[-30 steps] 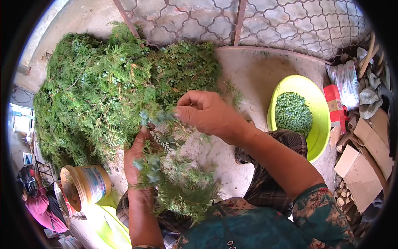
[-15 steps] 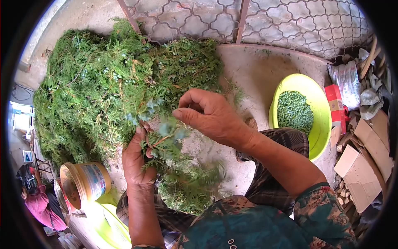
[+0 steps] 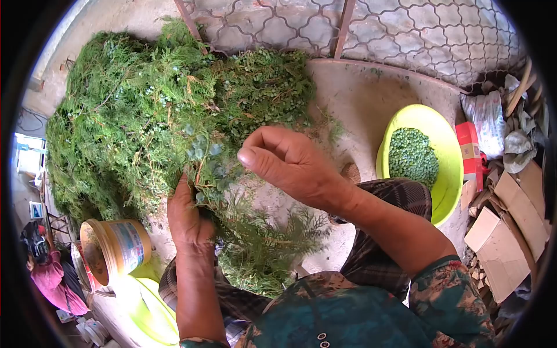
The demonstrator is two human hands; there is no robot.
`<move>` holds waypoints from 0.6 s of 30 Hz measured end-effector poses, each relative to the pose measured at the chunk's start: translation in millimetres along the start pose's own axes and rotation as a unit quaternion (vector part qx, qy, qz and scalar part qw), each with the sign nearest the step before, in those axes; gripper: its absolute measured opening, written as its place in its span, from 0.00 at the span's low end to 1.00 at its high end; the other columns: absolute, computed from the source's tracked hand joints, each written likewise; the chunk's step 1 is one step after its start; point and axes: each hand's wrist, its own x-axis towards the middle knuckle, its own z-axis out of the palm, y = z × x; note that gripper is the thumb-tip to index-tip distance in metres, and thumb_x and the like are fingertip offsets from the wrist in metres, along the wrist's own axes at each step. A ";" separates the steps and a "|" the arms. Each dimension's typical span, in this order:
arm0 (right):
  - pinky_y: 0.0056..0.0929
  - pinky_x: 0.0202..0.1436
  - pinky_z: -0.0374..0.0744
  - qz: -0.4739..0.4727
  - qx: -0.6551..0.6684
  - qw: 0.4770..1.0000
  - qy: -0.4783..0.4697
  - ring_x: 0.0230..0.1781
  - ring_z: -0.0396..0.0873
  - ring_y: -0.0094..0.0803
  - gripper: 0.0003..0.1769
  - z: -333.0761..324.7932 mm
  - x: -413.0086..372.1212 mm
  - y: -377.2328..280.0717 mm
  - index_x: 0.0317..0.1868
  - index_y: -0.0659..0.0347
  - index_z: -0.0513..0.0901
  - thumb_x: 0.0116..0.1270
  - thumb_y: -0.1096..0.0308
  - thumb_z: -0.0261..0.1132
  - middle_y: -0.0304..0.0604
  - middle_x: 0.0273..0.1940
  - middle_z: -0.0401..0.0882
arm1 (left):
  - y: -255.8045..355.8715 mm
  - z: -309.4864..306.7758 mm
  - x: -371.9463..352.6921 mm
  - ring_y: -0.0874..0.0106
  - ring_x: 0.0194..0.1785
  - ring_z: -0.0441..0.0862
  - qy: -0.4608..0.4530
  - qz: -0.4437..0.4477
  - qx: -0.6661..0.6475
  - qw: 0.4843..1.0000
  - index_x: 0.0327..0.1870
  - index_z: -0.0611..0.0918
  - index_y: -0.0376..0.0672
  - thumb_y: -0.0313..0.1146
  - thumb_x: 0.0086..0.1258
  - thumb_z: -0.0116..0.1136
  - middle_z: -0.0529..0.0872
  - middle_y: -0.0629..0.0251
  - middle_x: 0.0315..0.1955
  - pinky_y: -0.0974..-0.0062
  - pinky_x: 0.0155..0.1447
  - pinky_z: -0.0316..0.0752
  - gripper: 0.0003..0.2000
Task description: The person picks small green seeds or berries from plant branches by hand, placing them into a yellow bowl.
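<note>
My left hand (image 3: 188, 217) is closed round the stem of a green evergreen sprig (image 3: 219, 181) that carries bluish-green round cones (image 3: 200, 146). To the right of those cones my right hand (image 3: 296, 165) hovers with fingers curled and the thumb stretched toward the sprig. I cannot tell whether anything sits inside its fingers. Behind both hands lies a large heap of cut evergreen branches (image 3: 127, 116), dotted with similar cones. More feathery branches (image 3: 267, 238) lie below the hands, between the knees.
At the right stands a yellow-green basin (image 3: 449, 194) holding small green cones (image 3: 412, 156). A tan bucket (image 3: 130, 246) lies tipped at the left, above another yellow-green container (image 3: 154, 316). Wire mesh (image 3: 406, 37) borders the back; cardboard (image 3: 502, 261) is stacked right. A person (image 3: 55, 284) is at far left.
The sprig in my left hand has turned and shifted slightly left and down. My right hand has moved a little left, and its fingers are still curled.
</note>
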 end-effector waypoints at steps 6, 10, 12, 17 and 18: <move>0.16 0.31 0.66 0.037 -0.088 0.995 -0.034 0.29 0.65 0.13 0.12 -1.9 -2.1 5.4 0.40 0.62 0.76 0.63 0.63 0.65 0.29 0.27 0.69 | 0.8 -11.6 3.6 0.79 0.25 0.72 -0.021 0.031 -0.012 0.999 0.40 0.76 0.41 0.38 0.72 0.49 0.78 0.69 0.29 0.80 0.25 0.67 0.09; 0.21 0.32 0.69 0.093 -0.106 0.985 -0.099 0.30 0.67 0.17 0.21 4.8 0.9 5.1 0.46 0.63 0.75 0.57 0.61 0.70 0.32 0.30 0.73 | 3.0 9.8 -8.9 0.83 0.23 0.66 0.067 0.033 0.018 0.997 0.39 0.76 0.42 0.37 0.72 0.50 0.73 0.74 0.24 0.83 0.24 0.62 0.09; 0.22 0.33 0.69 0.117 -0.068 0.987 -0.090 0.31 0.67 0.18 0.24 8.1 1.2 8.0 0.48 0.63 0.73 0.57 0.59 0.70 0.33 0.31 0.73 | 0.5 8.9 -8.7 0.83 0.23 0.67 0.062 0.061 0.031 0.996 0.39 0.76 0.42 0.36 0.71 0.51 0.74 0.74 0.25 0.84 0.24 0.63 0.07; 0.23 0.35 0.70 0.109 -0.080 0.991 -0.012 0.31 0.69 0.20 0.31 14.6 3.3 8.9 0.55 0.64 0.69 0.56 0.56 0.70 0.36 0.30 0.73 | 1.2 6.2 -10.2 0.80 0.22 0.68 0.074 0.065 0.032 0.995 0.37 0.74 0.42 0.37 0.70 0.54 0.76 0.70 0.26 0.82 0.23 0.63 0.08; 0.24 0.36 0.71 0.081 -0.109 0.990 -0.024 0.31 0.69 0.21 0.30 14.4 3.8 5.2 0.55 0.64 0.69 0.58 0.56 0.69 0.38 0.30 0.74 | 0.9 3.5 -8.4 0.80 0.23 0.68 0.060 0.060 0.032 0.996 0.38 0.74 0.42 0.37 0.70 0.54 0.76 0.69 0.27 0.82 0.23 0.63 0.08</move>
